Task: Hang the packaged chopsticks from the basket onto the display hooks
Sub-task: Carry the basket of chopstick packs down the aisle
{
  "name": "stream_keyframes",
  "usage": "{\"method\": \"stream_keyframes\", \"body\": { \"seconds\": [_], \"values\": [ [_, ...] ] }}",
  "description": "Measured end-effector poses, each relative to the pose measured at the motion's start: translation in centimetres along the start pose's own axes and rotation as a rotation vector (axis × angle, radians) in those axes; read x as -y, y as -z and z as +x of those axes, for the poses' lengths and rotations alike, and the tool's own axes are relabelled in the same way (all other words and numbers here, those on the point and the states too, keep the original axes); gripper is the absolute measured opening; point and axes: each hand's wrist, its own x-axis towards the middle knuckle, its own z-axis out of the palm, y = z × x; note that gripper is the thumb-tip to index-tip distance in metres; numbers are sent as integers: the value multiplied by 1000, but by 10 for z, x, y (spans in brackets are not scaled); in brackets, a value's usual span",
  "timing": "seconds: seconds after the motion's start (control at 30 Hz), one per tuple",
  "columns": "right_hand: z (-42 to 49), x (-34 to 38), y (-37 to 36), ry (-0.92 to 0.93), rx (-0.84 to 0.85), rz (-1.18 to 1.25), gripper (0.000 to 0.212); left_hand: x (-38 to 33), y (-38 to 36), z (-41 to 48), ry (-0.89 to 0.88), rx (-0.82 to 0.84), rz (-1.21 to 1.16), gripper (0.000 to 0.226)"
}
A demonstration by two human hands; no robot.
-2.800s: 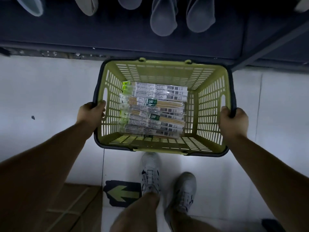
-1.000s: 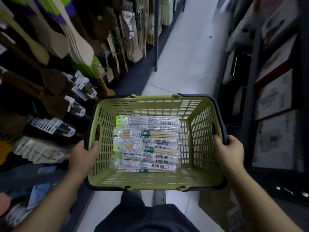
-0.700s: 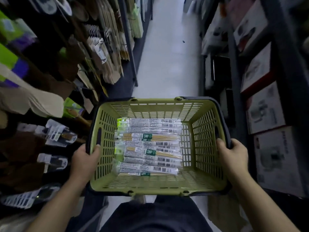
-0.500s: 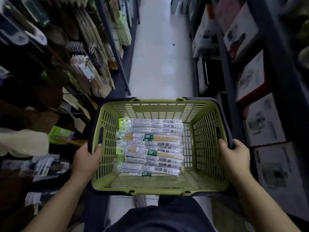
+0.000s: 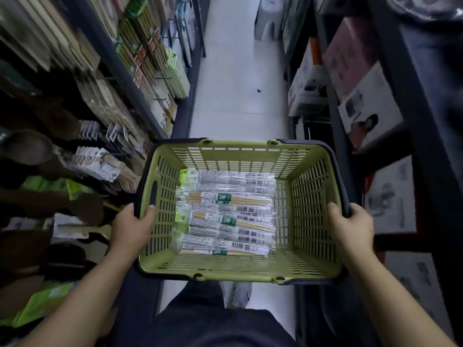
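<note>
- Moved since earlier frames: view lifted from the floor beside a shelf base to the length of a shop aisle; basket [image 5: 240, 269] carried further along it, contents unshifted.
- Left hand [image 5: 131, 229]: closed round the basket's left rim, thumb over the inner wall.
- Right hand [image 5: 350, 227]: closed round the right rim, fingers wrapped on the outside. Neither hand touches a packet.
- Packaged chopsticks [image 5: 226, 214]: a flat stack of clear sleeves lying crosswise on the basket floor, against the left wall and towards the near edge; green header tabs at the left ends, barcodes at the right. Count not certain; some sleeves overlap.
- Hanging stock [image 5: 150, 56]: long packets, probably more chopsticks, hung on the left shelving, up the aisle from the basket. Free hooks cannot be made out.
- Boxed goods [image 5: 363, 96]: right shelving, not concerned.
- Progress, judged: nothing hung yet; all packets are in the basket. Remaining: reach the hooks, free one hand, thread each header tab on.
</note>
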Motion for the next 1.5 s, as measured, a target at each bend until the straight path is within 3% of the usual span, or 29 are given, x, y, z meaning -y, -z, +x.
{"method": "stream_keyframes", "body": {
  "seconds": [0.17,0.4,0.73,1.1,1.5],
  "values": [
    [73,62,-42,-16,-41,6,29,-56,-19,100,-21,21,-46,10],
    [168,145,-90,-24,-111,-23,34,-140,-38,229,-25,83,-13,17],
    [320,259,-144,28,-97,-82,33,-240,-75,386,22,61,13,20],
    [521,385,-224,44,-13,-56,29,-363,-110,556,59,-71,30,21],
    [703,524,-308,46,-20,-102,25,-483,-150,769,71,-24,74,21]
  ]
}}
